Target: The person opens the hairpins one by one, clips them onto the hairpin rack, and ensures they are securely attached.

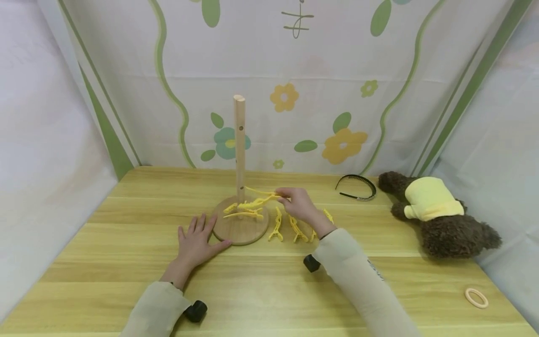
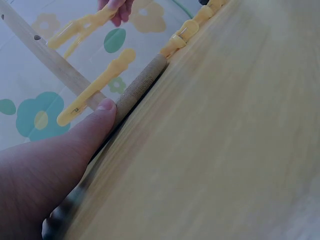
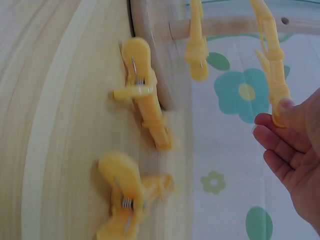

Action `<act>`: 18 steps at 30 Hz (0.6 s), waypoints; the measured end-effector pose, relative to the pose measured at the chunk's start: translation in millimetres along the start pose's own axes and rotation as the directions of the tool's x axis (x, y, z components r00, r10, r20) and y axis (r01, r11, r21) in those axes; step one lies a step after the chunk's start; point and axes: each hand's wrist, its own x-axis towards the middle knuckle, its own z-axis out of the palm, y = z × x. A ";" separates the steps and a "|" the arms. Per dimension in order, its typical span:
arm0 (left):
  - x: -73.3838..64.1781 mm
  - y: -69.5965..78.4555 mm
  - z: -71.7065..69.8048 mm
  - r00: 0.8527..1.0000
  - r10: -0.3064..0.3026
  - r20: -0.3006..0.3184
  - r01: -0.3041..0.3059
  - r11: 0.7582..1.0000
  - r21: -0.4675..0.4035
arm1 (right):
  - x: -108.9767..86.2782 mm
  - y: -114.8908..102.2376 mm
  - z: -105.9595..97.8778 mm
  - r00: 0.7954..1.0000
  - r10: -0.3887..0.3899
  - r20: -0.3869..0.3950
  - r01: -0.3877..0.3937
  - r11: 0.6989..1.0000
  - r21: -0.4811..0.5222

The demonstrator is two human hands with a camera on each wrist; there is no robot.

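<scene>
My right hand (image 1: 298, 204) pinches one end of a yellow hair clip (image 2: 82, 30) beside an upright wooden post (image 1: 240, 150). In the head view, the two arms of that clip are spread apart towards the post. Lower down, another yellow hair clip (image 2: 95, 89) crosses the post just above its round wooden base (image 1: 236, 231). My left hand (image 1: 197, 245) rests on the table with fingers spread. Its thumb (image 2: 102, 117) touches the edge of the base in the left wrist view. Several yellow hair clips (image 3: 147, 102) lie on the table right of the base.
A black headband (image 1: 373, 187) lies at the back right of the wooden table (image 1: 269, 290). Next to it is a brown plush toy (image 1: 446, 236) in a yellow top. A pale ring (image 1: 468, 295) lies near the right edge. Printed fabric (image 1: 320, 61) hangs behind the table.
</scene>
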 end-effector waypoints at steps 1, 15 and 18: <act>0.0 -0.1 0.1 1.000 -0.001 0.001 0.001 1.000 -0.001 | 2.5 -2.4 3.1 1.000 0.003 0.009 -0.003 1.000 0.008; 1.2 -0.8 1.1 1.000 0.004 -0.006 -0.004 1.000 -0.012 | 23.5 -19.2 28.8 0.997 -0.037 0.066 0.036 0.999 0.018; 1.1 -1.0 1.0 1.000 0.002 -0.005 -0.002 1.000 -0.010 | 24.4 -20.8 30.1 0.996 -0.033 0.084 0.031 0.999 0.025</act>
